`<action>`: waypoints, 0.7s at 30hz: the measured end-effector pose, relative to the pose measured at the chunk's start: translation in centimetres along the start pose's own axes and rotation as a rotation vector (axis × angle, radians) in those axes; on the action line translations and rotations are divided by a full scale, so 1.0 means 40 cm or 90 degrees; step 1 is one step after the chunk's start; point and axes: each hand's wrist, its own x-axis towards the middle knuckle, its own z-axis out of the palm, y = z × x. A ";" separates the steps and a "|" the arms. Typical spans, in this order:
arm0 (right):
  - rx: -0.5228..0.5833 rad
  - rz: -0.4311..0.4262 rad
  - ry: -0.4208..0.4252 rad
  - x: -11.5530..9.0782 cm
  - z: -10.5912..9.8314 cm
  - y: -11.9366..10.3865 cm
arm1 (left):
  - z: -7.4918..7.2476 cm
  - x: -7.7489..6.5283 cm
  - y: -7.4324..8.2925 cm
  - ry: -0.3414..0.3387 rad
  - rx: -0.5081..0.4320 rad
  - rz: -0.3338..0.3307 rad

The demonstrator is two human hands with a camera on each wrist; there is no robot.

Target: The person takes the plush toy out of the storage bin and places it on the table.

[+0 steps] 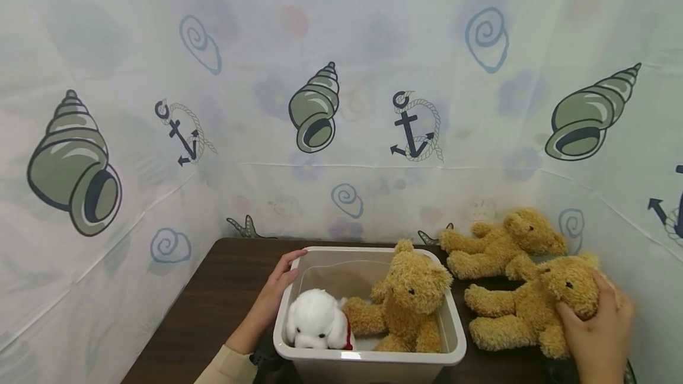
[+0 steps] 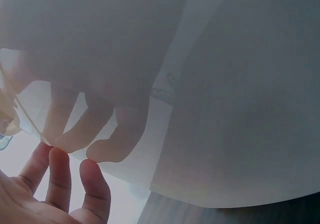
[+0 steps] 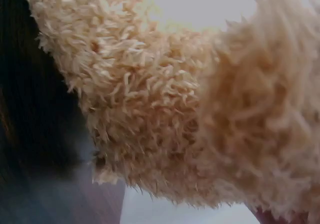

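Observation:
At the right, my right hand point(image 1: 603, 325) grips the head of a curly-furred golden teddy bear point(image 1: 514, 313), thumb on one side of it and fingers on the other. The bear lies on its back; its fur point(image 3: 145, 83) fills much of the right wrist view. My left hand point(image 1: 274, 292) holds the left rim of a beige plastic bin point(image 1: 453, 325), its fingertips against the glossy wall in the left wrist view. Inside sit a white plush dog point(image 1: 315, 319) with a red collar and a second golden teddy bear point(image 1: 413, 295).
A third golden teddy bear point(image 1: 501, 242) lies behind the gripped one, by the back right corner. Everything is on a dark wooden table point(image 1: 213, 289). A white curtain point(image 1: 373, 46) printed with shells and anchors encloses the table's back and sides.

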 end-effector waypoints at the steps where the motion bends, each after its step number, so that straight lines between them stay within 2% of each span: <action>1: -0.003 0.016 -0.002 0.000 0.000 0.005 | 0.000 0.000 0.000 -0.004 0.000 0.003; 5: -0.015 0.042 0.004 0.007 -0.002 0.020 | 0.002 0.001 0.003 -0.010 -0.012 0.005; 11: -0.045 0.034 -0.054 0.020 -0.003 0.050 | 0.003 0.002 0.001 -0.006 -0.014 0.003; 14: -0.031 0.038 -0.054 0.022 0.002 0.068 | 0.004 0.001 0.001 -0.005 -0.020 -0.001; 21: 0.021 0.096 -0.065 0.029 0.012 0.091 | 0.009 0.001 0.001 0.009 -0.028 -0.011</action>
